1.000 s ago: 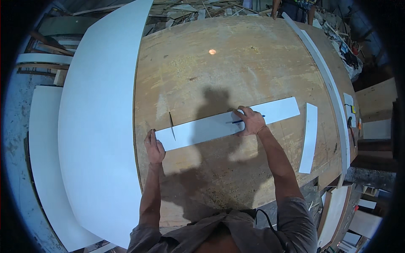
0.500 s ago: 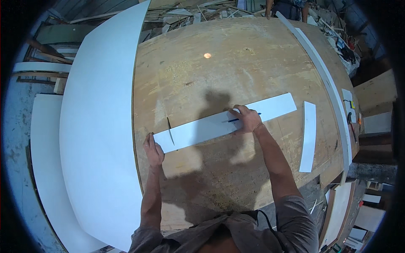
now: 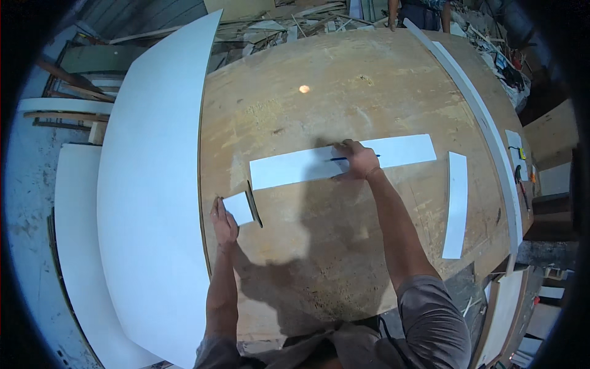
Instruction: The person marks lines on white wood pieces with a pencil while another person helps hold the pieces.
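My left hand [image 3: 224,222] grips the outer end of a small square white board piece [image 3: 238,209], which lies beside a thin dark saw blade [image 3: 254,206] at the tabletop. Farther right, my right hand [image 3: 357,161] is closed over a long white board strip [image 3: 289,167], fingers at its far edge and thumb toward the near one. A dark blue pen [image 3: 338,159] passes beneath that hand, with both ends showing; whether the fingers grip it cannot be seen. A gap separates the strip from the square piece.
A large white panel [image 3: 153,184] covers the left side of the wooden tabletop [image 3: 344,74]. To the right lie a short white strip [image 3: 455,206] and a long rail [image 3: 485,123]. A tape measure [image 3: 522,152] sits beyond. Another person's hand [image 3: 391,23] rests at the far edge.
The single strip is now two pieces, parted at the blade. The long piece has shifted away from the blade and turned slightly; my left hand keeps the short piece.
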